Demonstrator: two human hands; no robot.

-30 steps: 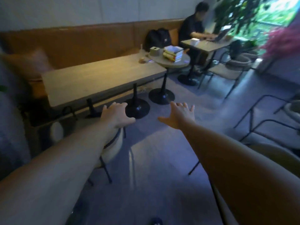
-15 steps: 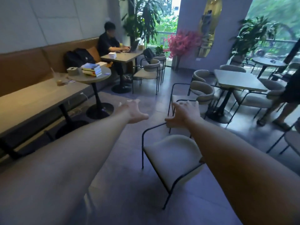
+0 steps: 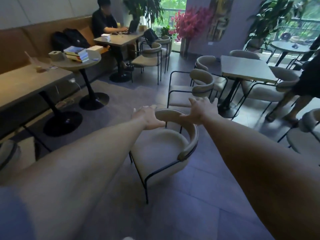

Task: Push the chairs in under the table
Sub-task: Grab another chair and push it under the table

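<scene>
Since half a second before, both arms had come forward and down, and the beige chair (image 3: 161, 149) now stood closer under them, out in the open floor and well apart from any table. Its seat faced the long table (image 3: 26, 84) at the left wall bench, which stood well to the left with its black round foot between them. A small round table (image 3: 78, 64) with books (image 3: 76, 53) and a tissue box (image 3: 55, 55) stood just beside the long one. Farther back, a person sat at a laptop. To the right stood a square table (image 3: 245, 68) with several chairs of the same kind around it, and a second person's legs showed at the right edge.

The left hand (image 3: 149, 117) lay at the left end of the curved backrest, fingers stretched forward and not closed; whether it touched the rest I could not tell. The right hand (image 3: 201, 110) hovered over the right part of the backrest with fingers spread wide, holding nothing.
</scene>
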